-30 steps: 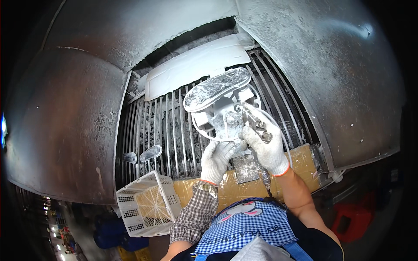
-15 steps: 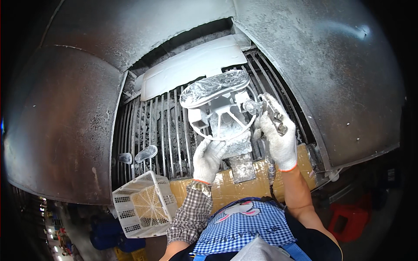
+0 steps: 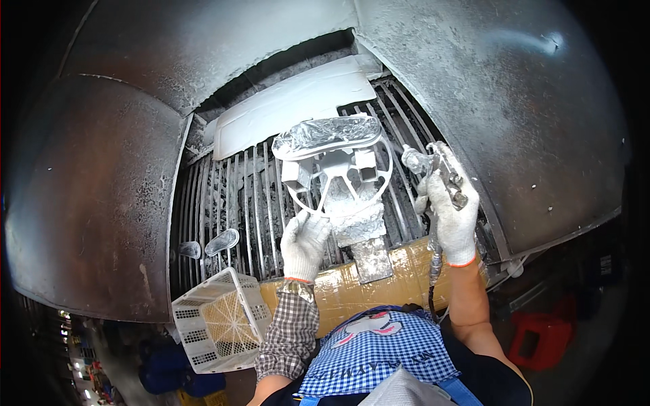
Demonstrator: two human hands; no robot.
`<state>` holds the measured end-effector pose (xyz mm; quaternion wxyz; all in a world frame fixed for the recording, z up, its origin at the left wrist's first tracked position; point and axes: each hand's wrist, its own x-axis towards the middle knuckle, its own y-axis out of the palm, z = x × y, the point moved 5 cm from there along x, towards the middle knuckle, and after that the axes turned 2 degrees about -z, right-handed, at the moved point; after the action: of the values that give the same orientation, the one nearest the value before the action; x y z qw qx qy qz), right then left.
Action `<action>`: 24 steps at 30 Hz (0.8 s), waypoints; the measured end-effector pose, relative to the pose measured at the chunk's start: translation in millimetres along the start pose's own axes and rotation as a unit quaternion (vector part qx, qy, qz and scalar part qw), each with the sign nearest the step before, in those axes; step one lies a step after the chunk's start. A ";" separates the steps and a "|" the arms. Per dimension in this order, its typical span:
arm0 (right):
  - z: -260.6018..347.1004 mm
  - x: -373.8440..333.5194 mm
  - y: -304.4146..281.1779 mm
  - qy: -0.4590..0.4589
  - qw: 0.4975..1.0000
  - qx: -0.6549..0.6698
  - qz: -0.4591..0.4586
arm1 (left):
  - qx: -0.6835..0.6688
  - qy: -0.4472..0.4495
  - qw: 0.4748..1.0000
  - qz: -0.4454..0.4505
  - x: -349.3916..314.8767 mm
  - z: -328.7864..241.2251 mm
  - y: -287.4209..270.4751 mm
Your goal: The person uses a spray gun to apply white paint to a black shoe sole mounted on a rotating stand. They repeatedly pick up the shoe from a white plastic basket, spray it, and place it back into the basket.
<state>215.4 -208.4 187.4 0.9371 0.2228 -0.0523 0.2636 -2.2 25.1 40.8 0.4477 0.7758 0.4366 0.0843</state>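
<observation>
My right hand [image 3: 455,213], in a white knit glove, is wrapped round a metal spray gun [image 3: 421,161]. The gun stands to the right of a white spoked wheel [image 3: 351,214], its nozzle apart from the wheel. On that wheel lies a shoe sole [image 3: 328,137], its top covered by shiny crinkled silver film and its edge white. My left hand [image 3: 305,245], gloved too, is at the wheel's near left rim, thumb and fingers against it; part of the fingers is hidden. Below the wheel is a crusted metal stand [image 3: 372,262].
Dark metal bars [image 3: 233,196] form a grate under the wheel. Two small sole-shaped pieces [image 3: 222,241] lie on its left, above a white plastic basket [image 3: 220,321]. A white sheet [image 3: 291,101] lies behind. Metal walls [image 3: 88,196] enclose the sides; wrapped cardboard [image 3: 328,291] lines the front.
My right hand and the spray gun have moved right, away from the wheel. The wheel and its sole have turned a little, so the sole lies more level across. My left hand stays at the rim.
</observation>
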 end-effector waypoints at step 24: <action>26.7 -34.7 -7.9 0.043 0.997 -0.038 0.060 | -0.009 -0.076 0.996 0.050 -18.9 53.7 33.3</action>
<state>190.3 -242.7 200.7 0.9287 0.1718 -0.0355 0.3266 34.5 -29.7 39.9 0.4820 0.7968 0.3609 0.0510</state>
